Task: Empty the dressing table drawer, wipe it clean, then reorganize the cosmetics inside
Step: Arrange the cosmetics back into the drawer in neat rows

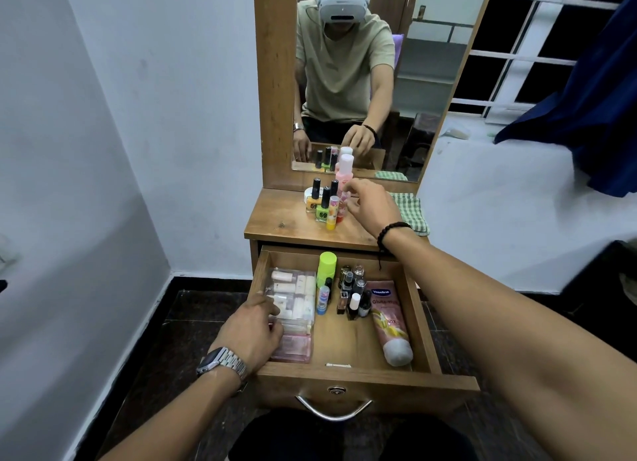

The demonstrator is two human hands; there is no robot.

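- A wooden dressing table (289,219) stands against a pale wall, its mirror (362,81) reflecting the seated person and both hands.
- On the tabletop, a cluster of small bottles: an orange nail polish (314,198), a green nail polish (323,209), a yellow-based tube (332,212) and a tall pink bottle (344,171) behind them.
- A green checked cloth (412,212) lies on the tabletop's right end, partly behind the right wrist.
- The right hand (370,205) is up at that cluster, fingers loosely curled toward the bottles; whether they pinch anything there, I cannot tell, as the fingertips blur against the pink items.
- That right forearm crosses over the drawer's back right corner.
- The drawer (424,322) is pulled open below the tabletop, still holding cosmetics.
- The left hand (251,333) reaches into the drawer's left side, fingers curled down onto a clear pouch (296,302) of pale tubes; thumb and fingers sit on its near half, and a real grip is not plain.
- A pink flat packet (296,348) lies just beside the left fingers, toward the drawer front.
- Mid-drawer: a lime-green capped bottle (326,267), a blue-capped stick (323,300), and a huddle of dark little nail polish bottles (353,295) standing upright.
- Along the right side lies a pink Vaseline tube (389,319), cap toward the front.
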